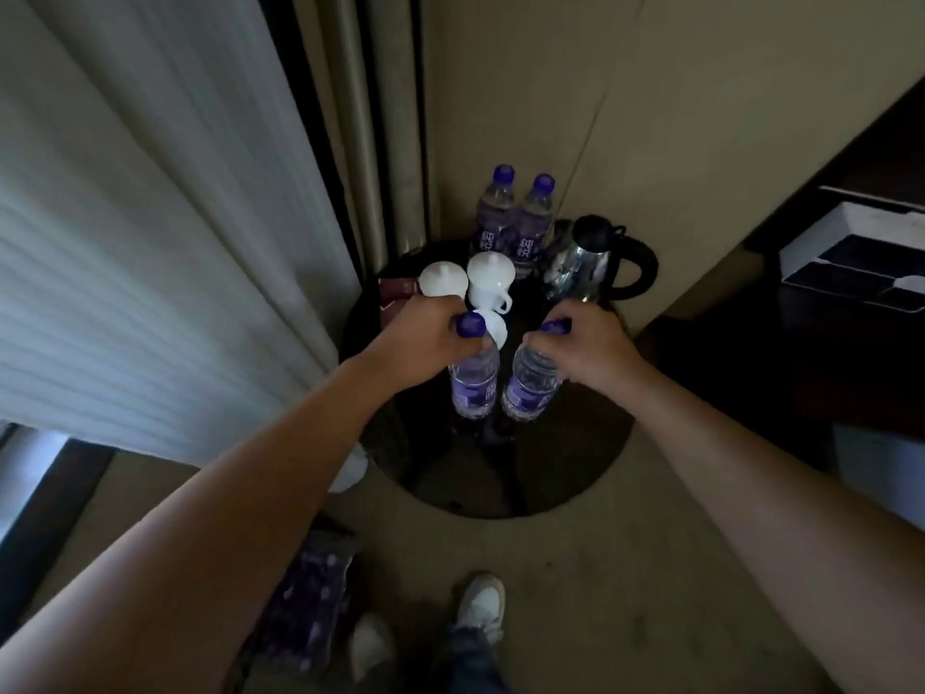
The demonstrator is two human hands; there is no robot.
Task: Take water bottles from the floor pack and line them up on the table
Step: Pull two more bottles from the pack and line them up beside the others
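Observation:
My left hand (425, 338) grips the neck of a clear water bottle (474, 388) with a purple cap and label. My right hand (583, 350) grips the neck of a second such bottle (528, 388). Both bottles stand upright side by side, their bases at or just above the round dark table (565, 468). Two more purple-capped bottles (515, 222) stand together at the table's far edge by the wall. The floor pack of bottles (310, 608) in purple wrap lies on the floor at lower left.
Between the held and far bottles sit white lidded cups (488, 278) and a white saucer. A steel kettle (595, 263) with a black handle stands at the right rear. A dark desk (826, 338) with a tray is right, curtains left, my shoes below.

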